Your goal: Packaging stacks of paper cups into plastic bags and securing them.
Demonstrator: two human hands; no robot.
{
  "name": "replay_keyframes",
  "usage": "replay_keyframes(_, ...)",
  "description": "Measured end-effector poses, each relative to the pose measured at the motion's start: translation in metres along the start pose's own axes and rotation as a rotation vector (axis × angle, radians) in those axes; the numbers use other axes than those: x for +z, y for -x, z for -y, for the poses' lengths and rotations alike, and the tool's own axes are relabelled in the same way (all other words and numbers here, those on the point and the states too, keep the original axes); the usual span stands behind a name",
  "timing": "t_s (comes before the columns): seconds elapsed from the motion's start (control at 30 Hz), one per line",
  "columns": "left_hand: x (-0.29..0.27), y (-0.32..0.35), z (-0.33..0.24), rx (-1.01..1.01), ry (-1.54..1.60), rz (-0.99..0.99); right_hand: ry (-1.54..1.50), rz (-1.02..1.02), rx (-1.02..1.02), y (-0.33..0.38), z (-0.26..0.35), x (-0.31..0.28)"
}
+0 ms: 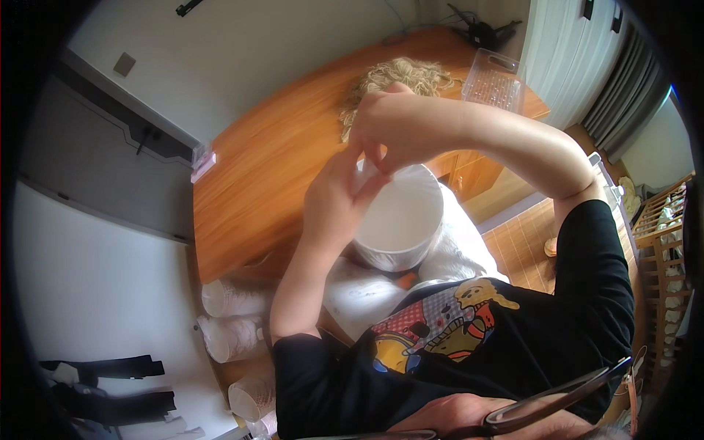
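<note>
At the far left, 3 rolls [231, 315] in clear wrap lie beside the wooden tabletop [257, 176]. The left hand [334, 202] reaches up along the left rim of a white bucket [400, 220], its fingers closed on the thin clear film at the rim's top edge. The bucket sits at the tabletop's near edge, just under both hands. The right hand [385, 125] pinches the same film from above. Behind it lies a curly blond tuft [400, 77]; further right stands a clear tray [493, 82].

A wooden table [271, 169] carries a blond curly wig [400, 77] and a clear plastic tray [493, 81] (near its far end).
</note>
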State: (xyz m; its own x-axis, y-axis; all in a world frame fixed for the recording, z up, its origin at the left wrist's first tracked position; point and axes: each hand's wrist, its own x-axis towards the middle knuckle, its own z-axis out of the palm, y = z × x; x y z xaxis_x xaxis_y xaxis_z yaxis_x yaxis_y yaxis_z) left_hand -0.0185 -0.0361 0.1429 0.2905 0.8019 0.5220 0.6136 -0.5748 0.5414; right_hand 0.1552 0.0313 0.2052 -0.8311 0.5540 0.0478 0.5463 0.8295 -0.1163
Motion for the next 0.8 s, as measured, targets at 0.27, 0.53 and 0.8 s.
replay_keyframes(0.27, 0.013, 0.003, 0.038, -0.049, 0.342, -0.033, 0.008, -0.105, -0.030, 0.004, 0.002, -0.003)
replay_keyframes(0.53, 0.008, 0.007, 0.029, -0.234, 0.774, 0.015, -0.126, -0.114, -0.011, 0.012, 0.012, -0.023)
replay_keyframes(0.8, -0.015, -0.001, 0.006, 0.084, 0.066, -0.051, -0.046, -0.201, -0.046, 0.015, 0.013, -0.032)
